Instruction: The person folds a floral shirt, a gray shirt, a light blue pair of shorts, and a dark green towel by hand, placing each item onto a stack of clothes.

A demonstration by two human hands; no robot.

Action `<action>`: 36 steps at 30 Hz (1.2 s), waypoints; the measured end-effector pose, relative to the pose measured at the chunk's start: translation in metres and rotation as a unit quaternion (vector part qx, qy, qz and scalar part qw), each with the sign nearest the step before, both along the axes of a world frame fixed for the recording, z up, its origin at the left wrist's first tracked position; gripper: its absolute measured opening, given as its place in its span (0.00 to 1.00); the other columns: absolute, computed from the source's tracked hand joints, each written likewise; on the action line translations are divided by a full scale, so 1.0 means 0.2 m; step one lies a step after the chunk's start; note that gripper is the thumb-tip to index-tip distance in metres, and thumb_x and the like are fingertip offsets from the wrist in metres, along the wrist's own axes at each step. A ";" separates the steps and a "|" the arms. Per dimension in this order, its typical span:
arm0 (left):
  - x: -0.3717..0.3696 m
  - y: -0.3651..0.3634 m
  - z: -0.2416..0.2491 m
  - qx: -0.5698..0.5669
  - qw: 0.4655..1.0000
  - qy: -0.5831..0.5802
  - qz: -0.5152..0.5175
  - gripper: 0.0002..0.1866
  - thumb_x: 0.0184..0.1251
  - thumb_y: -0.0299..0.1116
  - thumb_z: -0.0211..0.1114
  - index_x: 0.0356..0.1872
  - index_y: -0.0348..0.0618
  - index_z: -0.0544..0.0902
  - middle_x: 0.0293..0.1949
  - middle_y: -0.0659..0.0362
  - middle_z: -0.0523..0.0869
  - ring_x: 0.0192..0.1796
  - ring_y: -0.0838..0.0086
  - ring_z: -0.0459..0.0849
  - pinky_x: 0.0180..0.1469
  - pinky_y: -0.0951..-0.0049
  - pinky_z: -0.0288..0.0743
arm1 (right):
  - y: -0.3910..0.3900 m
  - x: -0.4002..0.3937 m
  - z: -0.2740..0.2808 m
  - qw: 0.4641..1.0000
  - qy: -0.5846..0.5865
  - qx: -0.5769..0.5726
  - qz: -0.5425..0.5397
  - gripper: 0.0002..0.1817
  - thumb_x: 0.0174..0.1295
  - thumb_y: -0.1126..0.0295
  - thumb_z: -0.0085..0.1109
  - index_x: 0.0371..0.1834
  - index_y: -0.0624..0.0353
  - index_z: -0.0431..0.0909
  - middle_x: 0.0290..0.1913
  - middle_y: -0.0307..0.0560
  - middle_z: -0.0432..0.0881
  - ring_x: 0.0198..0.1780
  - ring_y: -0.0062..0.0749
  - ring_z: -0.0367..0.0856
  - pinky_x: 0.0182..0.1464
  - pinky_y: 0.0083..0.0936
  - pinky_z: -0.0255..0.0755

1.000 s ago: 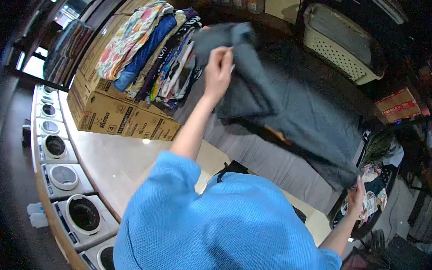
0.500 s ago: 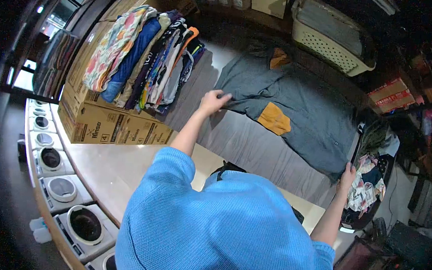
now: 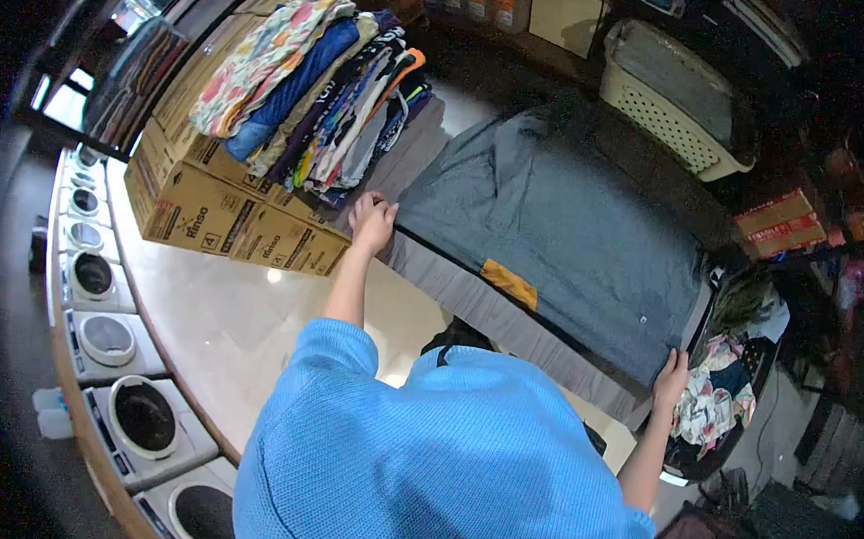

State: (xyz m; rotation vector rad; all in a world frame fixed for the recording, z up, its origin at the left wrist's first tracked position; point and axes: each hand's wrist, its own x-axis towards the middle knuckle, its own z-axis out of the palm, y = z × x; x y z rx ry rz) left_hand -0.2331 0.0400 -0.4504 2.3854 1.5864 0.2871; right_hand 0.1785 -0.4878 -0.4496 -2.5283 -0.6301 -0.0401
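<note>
A dark grey garment (image 3: 575, 229) lies spread over the grey wood-grain table (image 3: 451, 281), with an orange patch (image 3: 509, 283) showing at its near edge. My left hand (image 3: 372, 222) pinches the garment's near left corner, fingers closed. At the near right corner, my right hand (image 3: 672, 378) has its fingers closed on the garment's edge. The cloth between my two hands looks stretched and mostly flat, with some creases towards the far left.
Folded clothes (image 3: 314, 101) stand in a row on Rinso cartons (image 3: 200, 218) at the left. A cream basket (image 3: 673, 116) is at the back right. Crumpled clothes fill a dark container (image 3: 708, 399) beside my right hand. Washing machines (image 3: 141, 419) line the far left.
My left hand has moved left with the garment's corner, and my right hand slightly down. The garment is spread wider and flatter; the far orange patch no longer shows, and less of the near one does.
</note>
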 end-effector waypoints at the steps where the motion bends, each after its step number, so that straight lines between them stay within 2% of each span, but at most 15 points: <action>1: -0.02 -0.02 -0.02 0.035 0.999 -0.001 -0.005 0.18 0.72 0.46 0.58 0.42 0.42 0.87 0.58 0.56 0.75 0.64 0.57 0.68 0.67 0.47 0.59 | -0.01 -0.02 0.03 1.000 -0.001 -0.006 0.000 0.12 0.73 0.63 0.52 0.47 0.60 0.78 0.32 0.71 0.80 0.38 0.70 0.80 0.33 0.51 0.71; 7: -0.14 -0.16 -0.14 0.085 0.994 -0.041 0.050 0.17 0.71 0.45 0.60 0.38 0.40 0.87 0.55 0.55 0.76 0.63 0.58 0.71 0.65 0.49 0.61 | -0.08 -0.23 0.01 0.988 0.003 -0.153 0.028 0.14 0.74 0.61 0.49 0.46 0.62 0.75 0.27 0.68 0.81 0.32 0.68 0.81 0.31 0.54 0.71; 9: -0.12 -0.21 -0.14 0.099 0.991 -0.052 0.077 0.13 0.68 0.40 0.63 0.43 0.41 0.83 0.55 0.53 0.76 0.61 0.56 0.72 0.62 0.50 0.64 | -0.01 -0.26 0.08 0.963 0.011 -0.269 -0.033 0.12 0.71 0.64 0.53 0.47 0.63 0.74 0.32 0.66 0.83 0.34 0.65 0.82 0.35 0.54 0.73; 11: -0.03 -0.26 -0.04 0.085 0.983 -0.090 0.139 0.13 0.66 0.37 0.64 0.46 0.42 0.80 0.55 0.52 0.76 0.60 0.55 0.73 0.61 0.51 0.66 | 0.11 -0.18 0.13 0.966 -0.055 -0.253 -0.004 0.14 0.67 0.66 0.56 0.51 0.63 0.74 0.37 0.64 0.83 0.37 0.62 0.82 0.40 0.52 0.74; 12: 0.02 -0.29 0.01 0.167 0.970 -0.125 0.123 0.14 0.65 0.33 0.65 0.48 0.42 0.76 0.51 0.51 0.78 0.58 0.53 0.75 0.59 0.52 0.67 | 0.17 -0.15 0.14 0.966 -0.085 -0.246 0.008 0.16 0.65 0.68 0.58 0.53 0.63 0.73 0.40 0.63 0.84 0.39 0.61 0.82 0.43 0.51 0.75; 15: 0.14 -0.34 -0.02 0.173 0.964 -0.192 -0.056 0.13 0.66 0.31 0.62 0.50 0.41 0.78 0.50 0.50 0.82 0.56 0.53 0.80 0.61 0.52 0.68 | 0.68 -0.06 0.25 0.964 -0.138 -0.155 0.169 0.23 0.59 0.73 0.61 0.59 0.64 0.72 0.50 0.62 0.81 0.50 0.58 0.78 0.54 0.46 0.73; 18: 0.24 -0.38 -0.06 0.026 0.990 -0.076 -0.115 0.31 0.70 0.48 0.58 0.70 0.44 0.69 0.72 0.53 0.68 0.78 0.60 0.59 0.77 0.46 0.44 | 1.44 -0.09 0.39 0.923 -0.157 -0.086 0.341 0.26 0.57 0.77 0.58 0.62 0.63 0.71 0.60 0.54 0.77 0.60 0.51 0.73 0.59 0.41 0.71; 20: 0.26 -0.39 -0.02 0.013 0.993 -0.031 -0.109 0.37 0.68 0.54 0.58 0.73 0.47 0.65 0.76 0.54 0.62 0.79 0.58 0.55 0.76 0.39 0.42 | 1.90 -0.12 0.37 0.877 -0.205 -0.057 0.431 0.26 0.59 0.76 0.55 0.64 0.60 0.70 0.67 0.53 0.73 0.62 0.49 0.73 0.59 0.40 0.71; 25: 0.26 -0.36 -0.03 -0.008 0.994 0.006 -0.109 0.47 0.61 0.67 0.57 0.76 0.51 0.61 0.79 0.55 0.54 0.80 0.52 0.49 0.71 0.26 0.36 | 2.71 -0.11 0.17 0.791 -0.280 -0.190 0.509 0.22 0.64 0.71 0.52 0.62 0.53 0.72 0.77 0.48 0.60 0.69 0.48 0.69 0.61 0.51 0.71; 27: 0.26 -0.35 -0.03 -0.006 0.994 0.003 -0.110 0.49 0.60 0.69 0.58 0.76 0.51 0.61 0.79 0.54 0.54 0.80 0.49 0.49 0.70 0.24 0.36 | 2.88 -0.04 0.14 0.749 -0.260 -0.350 0.499 0.17 0.65 0.70 0.50 0.56 0.53 0.74 0.79 0.46 0.57 0.72 0.47 0.65 0.63 0.55 0.70; 28: 0.26 -0.35 -0.03 -0.007 0.994 0.011 -0.111 0.50 0.59 0.70 0.58 0.77 0.50 0.60 0.79 0.54 0.54 0.80 0.47 0.48 0.70 0.24 0.35 | 2.92 0.01 0.13 0.762 -0.241 -0.336 0.499 0.12 0.65 0.71 0.49 0.50 0.55 0.76 0.77 0.46 0.60 0.74 0.46 0.64 0.64 0.55 0.70; 29: 0.26 -0.34 -0.02 -0.013 0.994 0.014 -0.108 0.50 0.59 0.70 0.58 0.77 0.49 0.60 0.79 0.54 0.53 0.80 0.47 0.48 0.70 0.24 0.35 | 2.96 0.08 0.14 0.745 -0.237 -0.370 0.502 0.13 0.66 0.71 0.47 0.51 0.55 0.78 0.74 0.49 0.66 0.74 0.46 0.64 0.64 0.54 0.70; 31: 0.27 -0.34 0.00 -0.022 0.994 0.018 -0.107 0.51 0.59 0.70 0.58 0.77 0.48 0.59 0.79 0.53 0.53 0.80 0.47 0.48 0.70 0.24 0.35 | 2.95 0.19 0.22 0.792 -0.217 -0.304 0.484 0.14 0.65 0.72 0.47 0.51 0.55 0.79 0.71 0.51 0.70 0.74 0.46 0.64 0.66 0.54 0.68; 33: 0.27 -0.34 0.00 -0.027 0.994 0.022 -0.101 0.51 0.59 0.71 0.57 0.77 0.46 0.59 0.79 0.52 0.52 0.80 0.47 0.47 0.70 0.24 0.34 | 2.84 0.30 0.36 0.777 -0.294 -0.279 0.482 0.16 0.64 0.72 0.46 0.53 0.56 0.79 0.72 0.51 0.68 0.74 0.48 0.64 0.68 0.55 0.64; 36: 0.29 -0.35 -0.01 -0.028 0.995 0.022 -0.092 0.51 0.60 0.70 0.56 0.77 0.45 0.57 0.80 0.51 0.51 0.80 0.48 0.44 0.71 0.25 0.33 | 2.48 0.29 0.68 0.776 -0.375 -0.179 0.475 0.07 0.59 0.76 0.51 0.41 0.61 0.74 0.76 0.49 0.62 0.77 0.47 0.58 0.74 0.53 0.55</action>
